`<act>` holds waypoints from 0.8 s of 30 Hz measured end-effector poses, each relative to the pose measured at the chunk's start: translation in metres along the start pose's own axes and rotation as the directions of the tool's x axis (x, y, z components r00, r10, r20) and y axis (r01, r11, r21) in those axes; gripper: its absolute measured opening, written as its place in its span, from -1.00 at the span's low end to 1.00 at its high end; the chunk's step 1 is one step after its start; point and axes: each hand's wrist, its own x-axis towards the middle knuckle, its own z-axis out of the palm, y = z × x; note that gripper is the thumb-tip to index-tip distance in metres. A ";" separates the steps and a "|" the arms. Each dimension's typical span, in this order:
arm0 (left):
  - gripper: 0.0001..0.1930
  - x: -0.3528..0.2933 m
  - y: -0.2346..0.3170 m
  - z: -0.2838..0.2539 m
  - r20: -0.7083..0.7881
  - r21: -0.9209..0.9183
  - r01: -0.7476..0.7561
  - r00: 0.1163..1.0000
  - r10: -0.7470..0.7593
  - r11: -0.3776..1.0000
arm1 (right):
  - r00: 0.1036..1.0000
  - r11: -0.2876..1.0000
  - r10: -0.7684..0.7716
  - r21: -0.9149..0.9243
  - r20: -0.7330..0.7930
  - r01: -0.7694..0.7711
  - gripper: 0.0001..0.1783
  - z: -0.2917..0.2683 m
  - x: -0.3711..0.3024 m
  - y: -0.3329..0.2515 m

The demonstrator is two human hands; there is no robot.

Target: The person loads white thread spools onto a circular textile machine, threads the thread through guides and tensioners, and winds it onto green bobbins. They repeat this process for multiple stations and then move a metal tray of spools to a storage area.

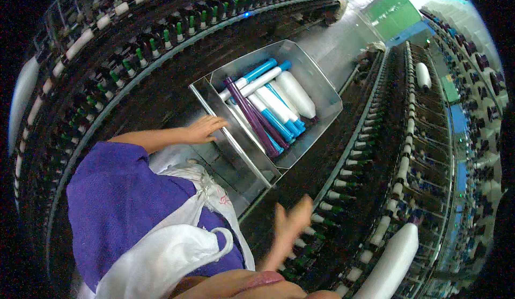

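A metal cart with an open top stands in front of me in the aisle. Inside it lie purple tubes, blue-and-white tubes and a thick white roving bobbin. My left hand lies on the cart's handle bar, fingers closed over it. To the right of the cart, my right hand is lifted beside the right-hand row of spindles, slightly blurred. Its thumb stands apart from its stretched fingers, and nothing shows in it.
Spinning frames line both sides, with green-topped spindles on the left and white-and-green bobbins on the right. Large white roving bobbins hang at the right. A green panel stands at the aisle's far end.
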 end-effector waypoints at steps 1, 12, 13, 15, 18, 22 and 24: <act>-0.12 0.015 -0.002 -0.008 -0.048 0.056 -0.105 0.993 0.108 0.993 | 0.975 0.927 -0.191 -0.306 0.112 0.216 -0.13 0.052 0.023 0.006; -0.09 0.073 -0.050 -0.003 0.173 0.345 -0.268 0.960 0.220 0.900 | 0.936 0.844 -0.182 -0.440 0.302 0.306 0.04 0.192 0.068 0.061; -0.10 0.074 -0.051 -0.001 0.115 0.315 -0.264 0.964 0.240 0.911 | 0.934 0.817 -0.179 -0.483 0.310 0.317 0.05 0.192 0.073 0.062; -0.11 0.075 -0.053 0.002 0.062 0.317 -0.275 0.961 0.269 0.908 | 0.927 0.817 -0.169 -0.479 0.334 0.321 0.06 0.189 0.084 0.062; 0.06 0.078 -0.059 0.006 0.134 0.324 -0.235 0.970 0.201 0.916 | 0.925 0.741 -0.254 -0.558 0.282 0.374 0.06 0.191 0.096 0.058; 0.09 0.078 -0.073 0.010 -0.011 0.300 -0.245 0.966 0.260 0.922 | 0.931 0.665 -0.236 -0.653 0.277 0.363 0.02 0.193 0.106 0.045; 0.05 0.073 -0.085 0.010 0.026 0.247 -0.230 0.973 0.231 0.941 | 0.933 0.692 -0.279 -0.627 0.226 0.359 -0.14 0.200 0.104 0.030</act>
